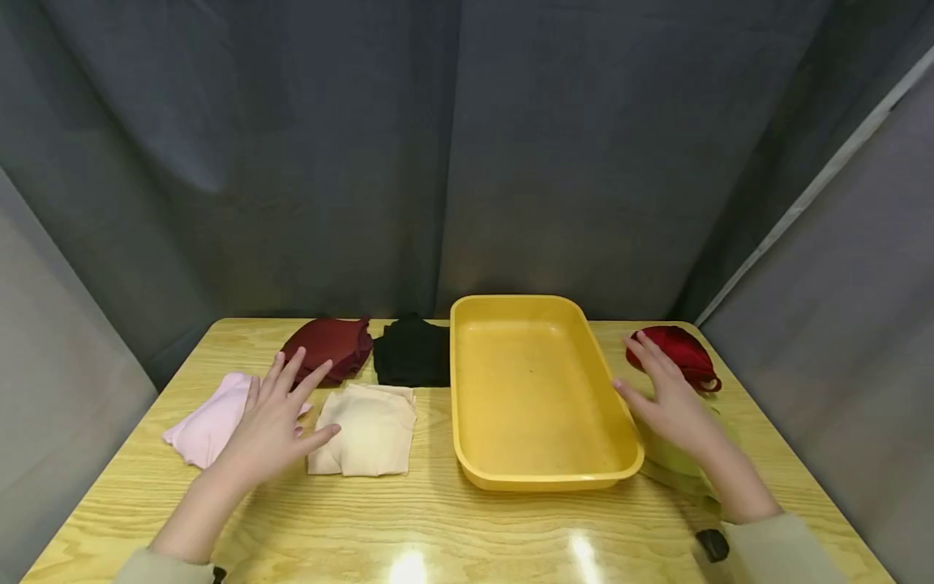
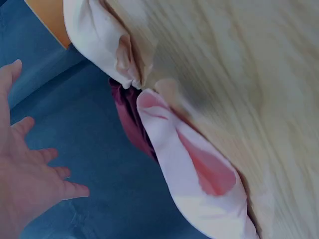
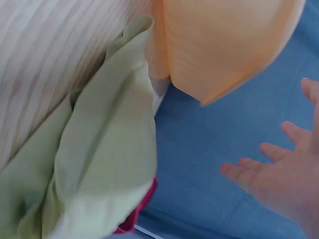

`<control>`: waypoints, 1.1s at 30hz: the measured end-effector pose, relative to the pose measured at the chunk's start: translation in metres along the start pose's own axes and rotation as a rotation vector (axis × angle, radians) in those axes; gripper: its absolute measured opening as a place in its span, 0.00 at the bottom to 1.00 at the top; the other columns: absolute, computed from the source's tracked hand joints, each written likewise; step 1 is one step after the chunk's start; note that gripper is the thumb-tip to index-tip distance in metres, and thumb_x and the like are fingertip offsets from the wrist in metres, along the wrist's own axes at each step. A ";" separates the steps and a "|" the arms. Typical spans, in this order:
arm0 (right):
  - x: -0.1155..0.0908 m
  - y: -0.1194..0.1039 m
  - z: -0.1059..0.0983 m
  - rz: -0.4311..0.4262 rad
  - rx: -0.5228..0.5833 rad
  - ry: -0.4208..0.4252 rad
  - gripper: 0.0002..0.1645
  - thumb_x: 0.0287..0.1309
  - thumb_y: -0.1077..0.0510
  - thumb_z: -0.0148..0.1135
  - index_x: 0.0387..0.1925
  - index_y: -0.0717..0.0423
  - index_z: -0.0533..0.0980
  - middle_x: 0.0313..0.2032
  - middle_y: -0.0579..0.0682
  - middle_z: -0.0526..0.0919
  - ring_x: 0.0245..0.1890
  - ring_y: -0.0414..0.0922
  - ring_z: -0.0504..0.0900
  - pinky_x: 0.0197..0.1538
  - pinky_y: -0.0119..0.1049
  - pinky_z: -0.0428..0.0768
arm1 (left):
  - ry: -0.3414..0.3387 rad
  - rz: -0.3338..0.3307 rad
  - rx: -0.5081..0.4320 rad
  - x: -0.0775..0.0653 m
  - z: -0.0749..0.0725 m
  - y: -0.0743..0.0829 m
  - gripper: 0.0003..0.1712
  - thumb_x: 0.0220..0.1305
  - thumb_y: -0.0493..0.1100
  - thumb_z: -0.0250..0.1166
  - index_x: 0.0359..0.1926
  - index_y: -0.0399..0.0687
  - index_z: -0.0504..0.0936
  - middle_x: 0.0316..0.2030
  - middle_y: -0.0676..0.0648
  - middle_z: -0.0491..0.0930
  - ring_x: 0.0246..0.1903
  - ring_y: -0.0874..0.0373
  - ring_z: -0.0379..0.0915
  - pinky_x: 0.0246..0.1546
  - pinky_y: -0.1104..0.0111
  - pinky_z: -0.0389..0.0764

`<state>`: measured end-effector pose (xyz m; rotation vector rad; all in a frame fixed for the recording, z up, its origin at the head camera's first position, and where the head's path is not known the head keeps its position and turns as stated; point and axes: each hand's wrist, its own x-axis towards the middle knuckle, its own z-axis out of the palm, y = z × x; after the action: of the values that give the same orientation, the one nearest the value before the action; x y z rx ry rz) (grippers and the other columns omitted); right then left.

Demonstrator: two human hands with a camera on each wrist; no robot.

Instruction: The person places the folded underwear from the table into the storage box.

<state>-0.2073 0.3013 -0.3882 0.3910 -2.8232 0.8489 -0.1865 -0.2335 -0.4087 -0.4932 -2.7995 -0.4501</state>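
My left hand [image 1: 270,430] is held over the left part of the table with fingers spread and nothing in them. In the head view it overlaps a pale pink folded garment [image 1: 212,422] and sits beside a cream one [image 1: 370,438]. The pink garment [image 2: 192,164] shows a rounded, cup-like fold in the left wrist view. On the other side, my right hand [image 1: 679,410], also spread and holding nothing, hovers beside the yellow tray [image 1: 525,405]. Under and past it lie a light green folded garment [image 3: 109,144] and a bright red one [image 1: 679,349] with a small loop.
Behind the cream garment lie a dark red garment [image 1: 332,345] and a black folded one [image 1: 412,353], the black one against the tray's left side. Grey curtains [image 1: 328,162] hang behind the wooden table [image 1: 350,527] and at both sides.
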 end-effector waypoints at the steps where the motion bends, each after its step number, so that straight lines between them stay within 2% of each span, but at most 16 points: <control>1: 0.004 0.002 0.002 0.000 0.014 -0.004 0.44 0.63 0.44 0.56 0.74 0.44 0.47 0.74 0.57 0.42 0.69 0.65 0.47 0.57 0.74 0.55 | 0.001 0.011 -0.006 0.002 0.002 -0.001 0.50 0.53 0.66 0.65 0.72 0.61 0.54 0.73 0.39 0.43 0.72 0.38 0.30 0.63 0.34 0.37; 6: 0.022 0.010 0.010 0.006 0.056 -0.037 0.44 0.63 0.45 0.57 0.73 0.51 0.48 0.72 0.62 0.48 0.66 0.67 0.57 0.58 0.68 0.62 | -0.036 0.035 -0.043 0.011 0.013 -0.009 0.51 0.51 0.63 0.68 0.73 0.60 0.54 0.74 0.42 0.41 0.72 0.41 0.29 0.66 0.38 0.39; 13: 0.041 0.023 0.018 0.094 0.154 -0.123 0.46 0.64 0.43 0.55 0.74 0.51 0.44 0.71 0.65 0.49 0.64 0.67 0.59 0.58 0.64 0.65 | -0.121 0.033 -0.172 0.021 0.029 -0.021 0.51 0.51 0.64 0.68 0.72 0.64 0.53 0.74 0.47 0.41 0.72 0.41 0.31 0.63 0.34 0.43; 18: 0.048 0.034 0.029 0.113 0.204 -0.140 0.47 0.64 0.45 0.56 0.74 0.51 0.43 0.69 0.66 0.53 0.60 0.67 0.67 0.56 0.59 0.72 | -0.187 0.090 -0.226 0.025 0.037 -0.025 0.51 0.50 0.61 0.70 0.72 0.63 0.56 0.72 0.43 0.49 0.70 0.39 0.42 0.60 0.35 0.53; 23: 0.047 0.043 0.040 0.132 0.196 -0.130 0.44 0.63 0.50 0.58 0.73 0.55 0.47 0.66 0.67 0.60 0.51 0.63 0.75 0.50 0.52 0.79 | -0.234 0.149 -0.223 0.030 0.044 -0.029 0.50 0.50 0.60 0.71 0.71 0.54 0.59 0.68 0.41 0.60 0.66 0.41 0.53 0.61 0.40 0.59; 28: 0.046 0.048 0.043 0.142 0.199 -0.115 0.40 0.63 0.55 0.58 0.71 0.60 0.52 0.62 0.69 0.65 0.45 0.59 0.77 0.46 0.44 0.80 | -0.307 0.131 -0.204 0.037 0.048 -0.034 0.52 0.49 0.64 0.69 0.71 0.52 0.59 0.67 0.42 0.62 0.65 0.39 0.56 0.61 0.42 0.60; 33: 0.045 0.052 0.045 0.122 0.230 -0.100 0.38 0.63 0.59 0.57 0.70 0.64 0.54 0.59 0.71 0.67 0.46 0.59 0.76 0.46 0.41 0.78 | -0.414 0.078 -0.220 0.044 0.048 -0.035 0.55 0.46 0.68 0.69 0.71 0.52 0.59 0.67 0.40 0.62 0.65 0.37 0.54 0.60 0.41 0.60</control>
<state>-0.2694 0.3086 -0.4413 0.3003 -2.8724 1.2183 -0.2483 -0.2356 -0.4477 -0.8244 -3.1215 -0.7168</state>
